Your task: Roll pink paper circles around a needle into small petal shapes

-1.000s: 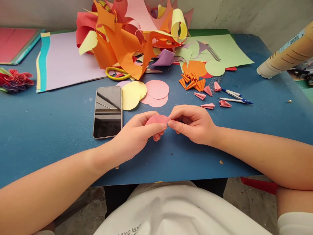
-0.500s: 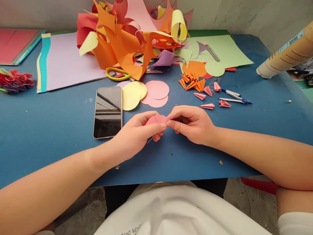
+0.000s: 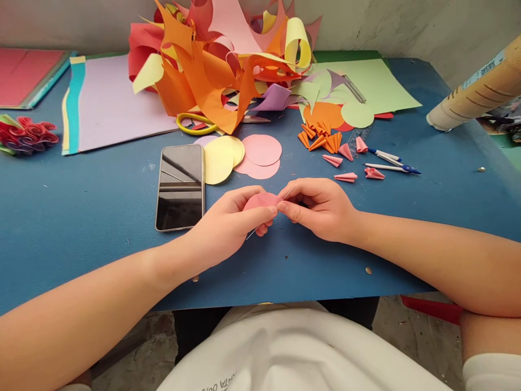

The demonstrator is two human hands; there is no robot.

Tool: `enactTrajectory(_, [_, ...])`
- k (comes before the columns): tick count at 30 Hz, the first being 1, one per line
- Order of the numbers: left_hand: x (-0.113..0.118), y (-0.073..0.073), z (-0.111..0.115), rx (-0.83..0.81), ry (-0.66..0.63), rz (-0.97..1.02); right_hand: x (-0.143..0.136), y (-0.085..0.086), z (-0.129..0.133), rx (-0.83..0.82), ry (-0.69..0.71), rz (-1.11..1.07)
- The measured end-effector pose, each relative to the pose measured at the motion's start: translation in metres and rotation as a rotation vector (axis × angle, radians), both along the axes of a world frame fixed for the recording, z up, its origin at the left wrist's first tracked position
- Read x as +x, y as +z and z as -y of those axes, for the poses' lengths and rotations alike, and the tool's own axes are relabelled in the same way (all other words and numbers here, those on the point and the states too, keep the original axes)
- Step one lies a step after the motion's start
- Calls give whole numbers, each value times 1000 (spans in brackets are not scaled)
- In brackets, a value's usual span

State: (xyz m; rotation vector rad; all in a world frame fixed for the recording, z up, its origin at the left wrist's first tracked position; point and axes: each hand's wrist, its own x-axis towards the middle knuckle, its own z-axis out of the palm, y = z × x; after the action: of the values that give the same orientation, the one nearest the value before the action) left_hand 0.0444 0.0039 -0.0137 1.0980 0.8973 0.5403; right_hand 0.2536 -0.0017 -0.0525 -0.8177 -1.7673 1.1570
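My left hand (image 3: 240, 217) pinches a pink paper circle (image 3: 260, 201) between thumb and fingers. At the circle's right edge the fingertips of my right hand (image 3: 315, 209) are closed on the same paper. A thin metal needle (image 3: 251, 233) runs slantwise by the paper, its lower end below my left thumb and its upper end by my right fingertips. Beyond my hands lie loose pink paper circles (image 3: 264, 150) and yellow paper circles (image 3: 220, 160). Several pink paper cones (image 3: 345, 177) and orange paper cones (image 3: 321, 136) rest to the right.
A phone (image 3: 179, 187) lies beside my left hand. Behind it are yellow-handled scissors (image 3: 195, 129) and a heap of paper scraps (image 3: 203, 65). A compass (image 3: 393, 167) sits at the right, near a tilted plastic cup (image 3: 468, 100). A rolled-paper flower piece (image 3: 27, 134) stands far left.
Almost nothing differs. Both hands keep hold of the pink circle, with only a very slight downward shift in the picture.
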Motion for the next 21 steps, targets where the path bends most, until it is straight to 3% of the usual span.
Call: enactTrajectory(21, [0,0,1,34,-18,-70,0,0,-1,22,-2,15])
